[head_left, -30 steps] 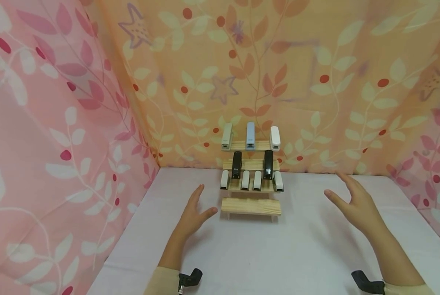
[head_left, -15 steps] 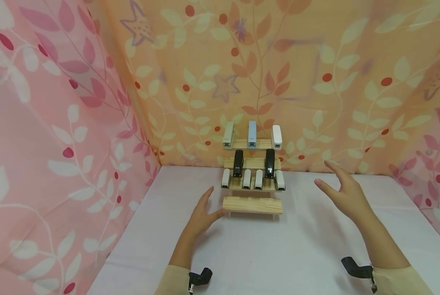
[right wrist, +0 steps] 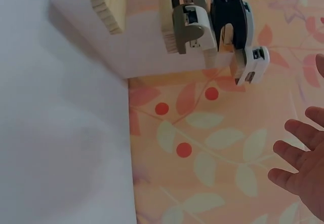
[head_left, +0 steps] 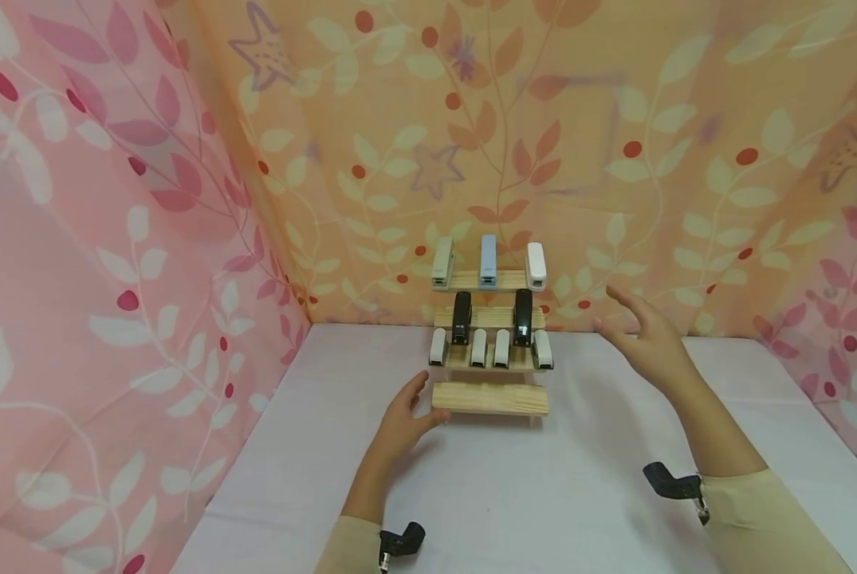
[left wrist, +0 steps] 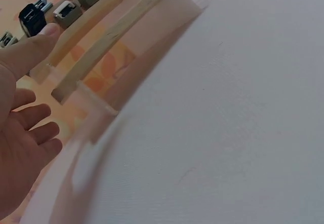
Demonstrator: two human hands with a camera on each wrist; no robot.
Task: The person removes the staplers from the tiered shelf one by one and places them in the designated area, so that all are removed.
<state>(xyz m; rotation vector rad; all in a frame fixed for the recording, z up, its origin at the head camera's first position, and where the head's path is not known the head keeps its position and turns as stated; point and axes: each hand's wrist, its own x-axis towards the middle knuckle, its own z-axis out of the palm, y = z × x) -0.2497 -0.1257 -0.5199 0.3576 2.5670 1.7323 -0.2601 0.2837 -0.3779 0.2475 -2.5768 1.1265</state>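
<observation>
Left hand [head_left: 398, 422] and right hand [head_left: 654, 347], both loosely spread, above white table [head_left: 500, 502], orange leafy cloth [head_left: 579, 183] behind.

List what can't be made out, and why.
Head: marking on the left black stapler, too small to read.
Left wrist: part of the left hand, past the left edge.
Right wrist: part of the right hand, past the right edge.
Right wrist: far end of lowest wooden shelf, past top edge.
</observation>
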